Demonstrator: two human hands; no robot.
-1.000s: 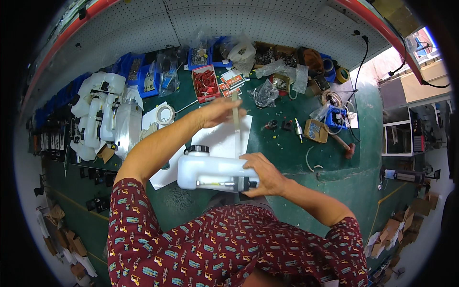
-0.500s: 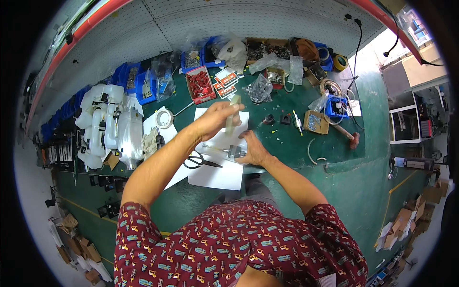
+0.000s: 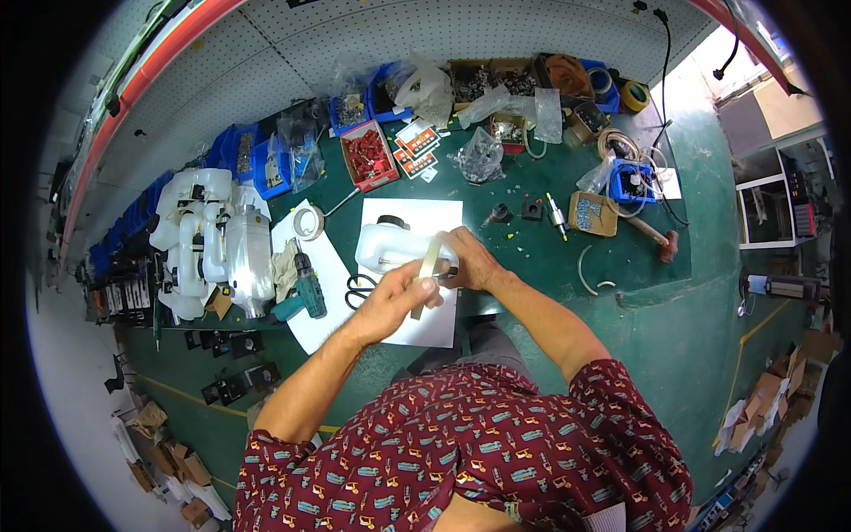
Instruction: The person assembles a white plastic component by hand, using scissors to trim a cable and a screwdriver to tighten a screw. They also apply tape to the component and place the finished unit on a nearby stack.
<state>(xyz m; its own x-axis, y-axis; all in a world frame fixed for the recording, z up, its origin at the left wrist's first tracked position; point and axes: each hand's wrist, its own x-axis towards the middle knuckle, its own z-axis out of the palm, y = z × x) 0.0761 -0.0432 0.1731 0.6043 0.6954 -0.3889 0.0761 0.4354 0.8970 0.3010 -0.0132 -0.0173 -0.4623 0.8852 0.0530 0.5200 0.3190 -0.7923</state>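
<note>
My left hand [image 3: 401, 300] is closed round a pale, translucent roll of tape [image 3: 432, 256], seen nearly edge-on. It is low over the right end of a white plastic tank [image 3: 381, 244]. The tank lies on a white paper sheet [image 3: 417, 333], its black cap [image 3: 390, 221] on the far side. A thin metal rod shows along its near part. My right hand [image 3: 474, 258] grips the tank's right end, around a dark fitting partly hidden by fingers. Black-handled scissors [image 3: 356, 290] lie left of my left hand, partly covered by the tank.
A green cordless drill [image 3: 306, 288] and a white tape roll [image 3: 308, 222] lie to the left, near several white tanks [image 3: 191, 239]. Behind are a box of red parts [image 3: 370, 156], printed cards [image 3: 417, 148] and blue bins. A hammer [image 3: 656, 236] lies at the right.
My left hand has come down and nearer with the tape roll. The tank's black cap now shows on its far side. My right hand has shifted slightly away from me. The view has moved a little.
</note>
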